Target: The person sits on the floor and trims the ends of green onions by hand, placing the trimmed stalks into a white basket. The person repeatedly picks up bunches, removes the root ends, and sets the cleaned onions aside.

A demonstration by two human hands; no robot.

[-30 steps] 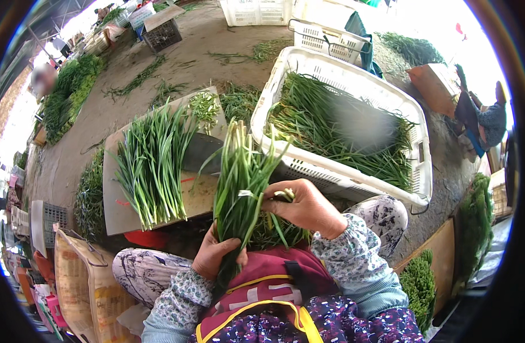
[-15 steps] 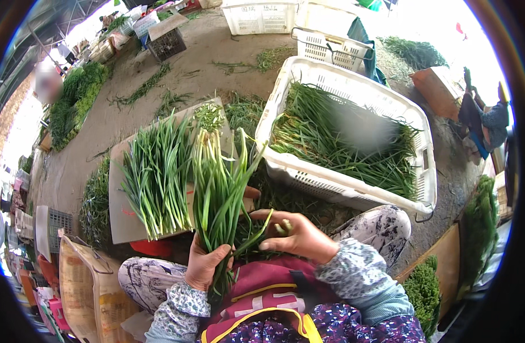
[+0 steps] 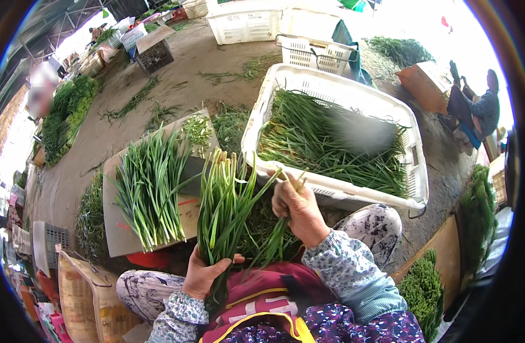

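Observation:
My left hand (image 3: 204, 275) is wrapped round the lower leafy part of a bunch of garlic chives (image 3: 223, 211); its pale cut ends point away from me. To the right, my right hand (image 3: 299, 210) grips a few separate chive stalks (image 3: 275, 244), whose leaves hang down over my lap. Another thick bunch (image 3: 151, 194) lies on a board (image 3: 116, 231) at the left. Pale trimmings (image 3: 198, 130) sit on the board's far end. Beside the held bunch is a dark flat shape on the board that I cannot make out.
A large white crate (image 3: 261, 94) full of loose chives (image 3: 325, 146) stands ahead on the right. Farther off are more white crates (image 3: 245, 27). Scattered greens (image 3: 131, 103) litter the floor. A yellowish crate (image 3: 82, 303) stands at the lower left. One person (image 3: 477, 108) is at the far right.
My right hand has moved up and away from the bunch, drawing a few stalks apart from it. The left hand keeps its hold. The view has shifted slightly.

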